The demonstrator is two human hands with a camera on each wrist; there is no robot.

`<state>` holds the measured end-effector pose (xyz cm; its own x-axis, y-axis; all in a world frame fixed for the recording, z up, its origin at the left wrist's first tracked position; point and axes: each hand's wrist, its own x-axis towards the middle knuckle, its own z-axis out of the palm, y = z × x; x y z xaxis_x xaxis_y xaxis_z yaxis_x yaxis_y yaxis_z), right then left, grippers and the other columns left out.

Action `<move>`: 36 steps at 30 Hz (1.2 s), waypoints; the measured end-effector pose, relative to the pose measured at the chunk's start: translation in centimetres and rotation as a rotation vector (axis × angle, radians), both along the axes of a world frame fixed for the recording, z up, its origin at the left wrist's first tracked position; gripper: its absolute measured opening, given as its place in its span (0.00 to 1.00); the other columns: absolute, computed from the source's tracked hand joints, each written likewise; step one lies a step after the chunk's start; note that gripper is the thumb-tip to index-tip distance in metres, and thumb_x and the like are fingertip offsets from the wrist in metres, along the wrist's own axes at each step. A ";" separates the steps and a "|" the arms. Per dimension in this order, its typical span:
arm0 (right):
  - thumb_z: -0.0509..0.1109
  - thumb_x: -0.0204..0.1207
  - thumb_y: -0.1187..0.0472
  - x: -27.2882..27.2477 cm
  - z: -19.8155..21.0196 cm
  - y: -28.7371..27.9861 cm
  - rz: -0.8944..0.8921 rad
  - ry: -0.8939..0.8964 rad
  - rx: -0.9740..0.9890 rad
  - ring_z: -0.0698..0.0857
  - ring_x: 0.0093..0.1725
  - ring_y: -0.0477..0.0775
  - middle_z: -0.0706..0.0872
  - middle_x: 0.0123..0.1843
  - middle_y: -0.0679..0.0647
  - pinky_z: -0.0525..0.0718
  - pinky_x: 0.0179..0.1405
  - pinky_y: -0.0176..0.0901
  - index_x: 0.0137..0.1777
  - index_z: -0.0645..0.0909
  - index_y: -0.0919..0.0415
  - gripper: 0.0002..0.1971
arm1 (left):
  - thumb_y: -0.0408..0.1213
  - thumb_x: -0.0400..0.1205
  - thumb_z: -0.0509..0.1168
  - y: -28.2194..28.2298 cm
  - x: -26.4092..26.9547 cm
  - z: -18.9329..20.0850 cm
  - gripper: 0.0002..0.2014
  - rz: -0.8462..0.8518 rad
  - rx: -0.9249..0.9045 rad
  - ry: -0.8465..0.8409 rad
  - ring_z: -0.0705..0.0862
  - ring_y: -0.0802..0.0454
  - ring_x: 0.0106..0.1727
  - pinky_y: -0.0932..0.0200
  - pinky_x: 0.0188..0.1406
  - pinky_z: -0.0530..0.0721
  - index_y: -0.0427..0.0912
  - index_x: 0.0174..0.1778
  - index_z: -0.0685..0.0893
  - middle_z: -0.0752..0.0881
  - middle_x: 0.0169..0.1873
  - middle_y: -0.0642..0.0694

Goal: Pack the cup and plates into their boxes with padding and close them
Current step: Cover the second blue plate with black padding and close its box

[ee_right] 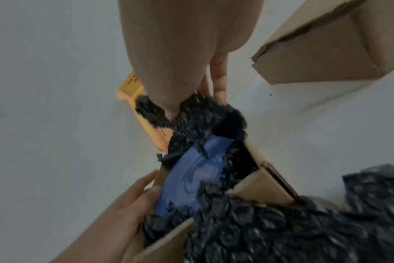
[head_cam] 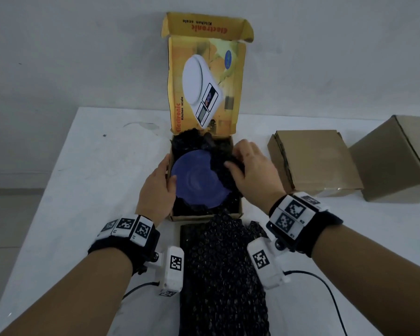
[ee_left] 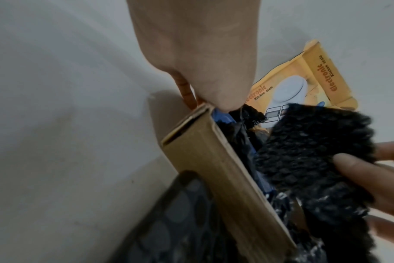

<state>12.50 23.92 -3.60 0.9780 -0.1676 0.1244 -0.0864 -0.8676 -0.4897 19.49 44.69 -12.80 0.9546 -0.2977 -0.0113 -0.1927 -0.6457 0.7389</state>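
Observation:
A blue plate (head_cam: 194,180) lies flat in the open yellow kitchen-scale box (head_cam: 204,216), on black bubble wrap. The box lid (head_cam: 204,81) stands upright behind it. My left hand (head_cam: 169,169) pinches the box's left wall, fingers outside and thumb inside against the plate's rim (ee_right: 196,174). My right hand (head_cam: 238,156) grips a flap of black bubble wrap (head_cam: 222,170) that covers the plate's right edge; its thumb lies on the wrap (ee_left: 310,151). No cup is in view.
A long sheet of black bubble wrap (head_cam: 223,263) lies on the white table between my forearms, just in front of the box. Two closed brown cardboard boxes (head_cam: 313,161) (head_cam: 398,158) stand to the right. A wall rises behind the table.

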 end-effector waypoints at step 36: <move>0.61 0.80 0.51 0.0 -0.3 1.8 0.590 0.602 -0.233 0.81 0.53 0.56 0.81 0.55 0.51 0.80 0.53 0.51 0.52 0.87 0.55 0.14 | 0.28 0.83 0.54 -0.7 0.3 -0.2 0.28 0.028 -0.013 -0.058 0.75 0.36 0.70 0.43 0.68 0.75 0.40 0.81 0.61 0.74 0.73 0.37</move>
<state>12.48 25.69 -3.90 0.8077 0.3521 -0.4729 0.2218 -0.9246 -0.3096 19.77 43.98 -13.05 0.9616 -0.2703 0.0485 -0.2175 -0.6419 0.7353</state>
